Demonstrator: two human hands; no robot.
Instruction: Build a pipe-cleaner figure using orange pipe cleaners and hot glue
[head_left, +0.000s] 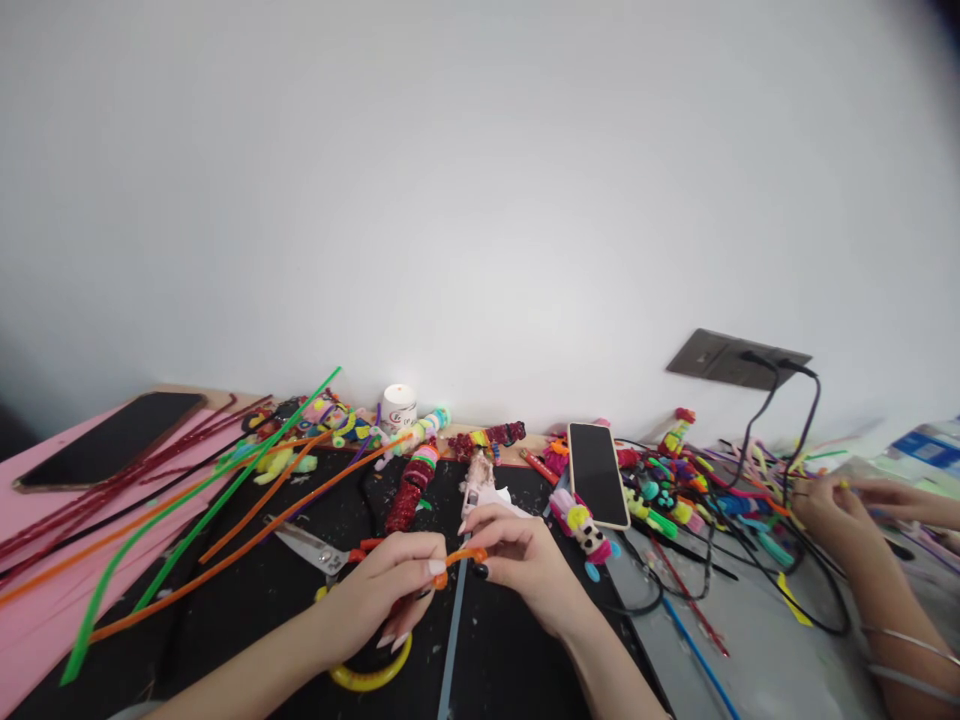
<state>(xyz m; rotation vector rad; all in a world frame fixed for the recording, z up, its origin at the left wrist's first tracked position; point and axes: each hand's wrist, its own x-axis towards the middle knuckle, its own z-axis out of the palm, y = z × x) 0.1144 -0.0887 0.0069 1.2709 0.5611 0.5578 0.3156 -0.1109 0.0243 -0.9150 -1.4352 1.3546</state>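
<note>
Near the front of the black work surface, my left hand (396, 582) pinches a short bent orange pipe cleaner (459, 558) between thumb and fingers. At its other end, the thumb and forefinger of my right hand (525, 562) are closed on the same piece. Its end looks curled into a small loop. Scissors (313, 548) with red handles lie just beyond my left hand, which partly hides them. Below that hand a yellow ring (375, 680) shows, its middle dark. A glittery red wrapped pipe-cleaner figure (409, 490) lies behind my hands.
Long green (247, 490) and orange pipe cleaners stretch across pink sheets (45, 600) on the left, near a dark phone (112, 440). Another phone (598, 475) lies right of centre among colourful figures. Black cables run from a wall socket (735, 358). Another person's hands (832, 510) work at right.
</note>
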